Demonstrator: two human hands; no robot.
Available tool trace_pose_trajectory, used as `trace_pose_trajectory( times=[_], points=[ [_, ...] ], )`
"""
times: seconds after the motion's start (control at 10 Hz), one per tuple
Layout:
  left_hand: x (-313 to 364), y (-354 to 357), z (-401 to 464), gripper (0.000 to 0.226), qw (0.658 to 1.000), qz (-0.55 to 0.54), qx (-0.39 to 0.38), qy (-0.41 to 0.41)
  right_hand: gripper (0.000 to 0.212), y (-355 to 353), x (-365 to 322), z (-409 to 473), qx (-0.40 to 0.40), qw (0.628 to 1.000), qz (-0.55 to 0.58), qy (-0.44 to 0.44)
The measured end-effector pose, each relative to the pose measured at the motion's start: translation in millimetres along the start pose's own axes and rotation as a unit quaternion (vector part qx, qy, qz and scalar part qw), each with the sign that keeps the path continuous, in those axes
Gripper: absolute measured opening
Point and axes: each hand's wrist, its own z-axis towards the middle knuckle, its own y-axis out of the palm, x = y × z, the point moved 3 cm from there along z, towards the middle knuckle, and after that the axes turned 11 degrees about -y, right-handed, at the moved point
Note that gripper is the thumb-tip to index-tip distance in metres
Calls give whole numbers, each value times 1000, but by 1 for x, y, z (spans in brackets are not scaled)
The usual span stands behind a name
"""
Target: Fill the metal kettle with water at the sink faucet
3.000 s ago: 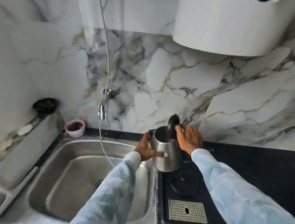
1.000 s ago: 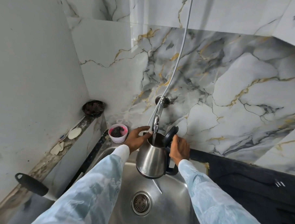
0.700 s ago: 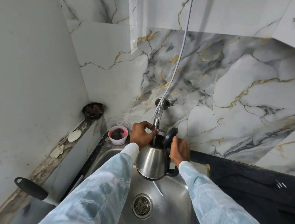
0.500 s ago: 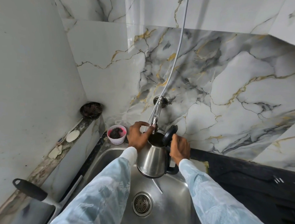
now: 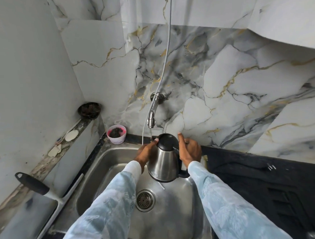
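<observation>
The metal kettle [image 5: 163, 164] hangs upright over the steel sink [image 5: 96, 180], just below and right of the wall faucet [image 5: 152, 117]. Its black lid [image 5: 167, 141] is down over the mouth. My right hand [image 5: 189, 151] grips the black handle at the kettle's right side, forefinger raised. My left hand [image 5: 146, 152] rests against the kettle's left wall near the spout. A thin stream of water falls from the faucet just left of the lid, by my left fingers.
A pink cup [image 5: 116, 134] stands at the sink's back left corner. A squeegee with a black handle [image 5: 33, 184] lies on the left ledge. A dark bowl [image 5: 89, 110] sits in the corner. The black counter [image 5: 258, 178] runs to the right. The drain [image 5: 145, 200] is below the kettle.
The kettle's lid, upright and open half a second ago, is now shut. The kettle has shifted slightly right from under the spout, and my left hand has dropped from the faucet to the kettle's side.
</observation>
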Motion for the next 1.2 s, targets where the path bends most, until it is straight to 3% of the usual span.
trace_pose_trajectory(
  times=[0.3,0.5,0.7,0.9,1.0,1.1,1.2],
  points=[
    [-6,135,-50,55,994,47,-89,49,66,-145,53,-13,66,997,-40,3],
    [-20,250,-80,33,980,112,-153,58,62,-260,118,-29,135,987,-84,30],
    [-42,296,-79,61,972,145,-179,39,64,-286,162,-50,158,980,-60,101],
    [-60,311,-78,55,977,144,-153,46,53,-289,186,-54,133,986,-43,93],
    [-60,312,-82,62,977,149,-147,37,42,-288,184,-50,61,986,-134,74],
    [-60,312,-85,66,969,202,-131,59,36,-290,173,-41,0,961,-276,6],
    [-38,279,-95,68,940,309,-4,142,37,-283,124,-28,22,925,-348,-152]
  ],
)
